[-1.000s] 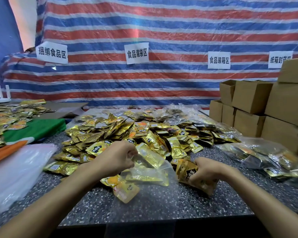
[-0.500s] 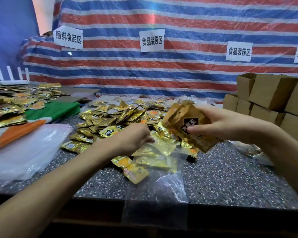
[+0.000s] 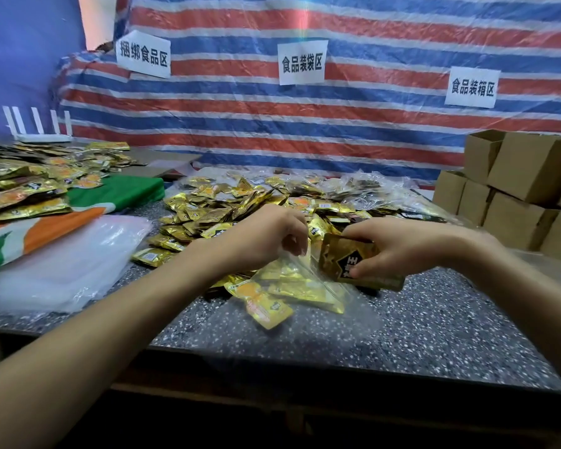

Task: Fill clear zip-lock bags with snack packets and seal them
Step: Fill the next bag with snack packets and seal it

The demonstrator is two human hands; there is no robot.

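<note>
A clear zip-lock bag (image 3: pixel 308 306) lies on the speckled table (image 3: pixel 450 322) in front of me, with gold snack packets (image 3: pixel 300 288) inside it. My left hand (image 3: pixel 266 238) pinches the bag's upper edge and holds the mouth up. My right hand (image 3: pixel 399 251) grips a bunch of brown-gold packets (image 3: pixel 347 259) with a black label, right at the bag's mouth. One gold and orange packet (image 3: pixel 266 306) lies at the bag's lower left; I cannot tell if it is inside. A large heap of loose gold packets (image 3: pixel 227 209) spreads behind my hands.
A stack of empty clear bags (image 3: pixel 65 264) lies at the left, beside green and orange cloth (image 3: pixel 46 228) carrying more packets (image 3: pixel 23 186). Cardboard boxes (image 3: pixel 525 196) are piled at the right. Filled clear bags (image 3: pixel 363 189) lie at the back. A striped tarp (image 3: pixel 305 124) with signs hangs behind.
My right hand picked up a bunch of packets from the table, lifted it high, and has now brought it down to the bag's mouth. My left hand kept hold of the bag.
</note>
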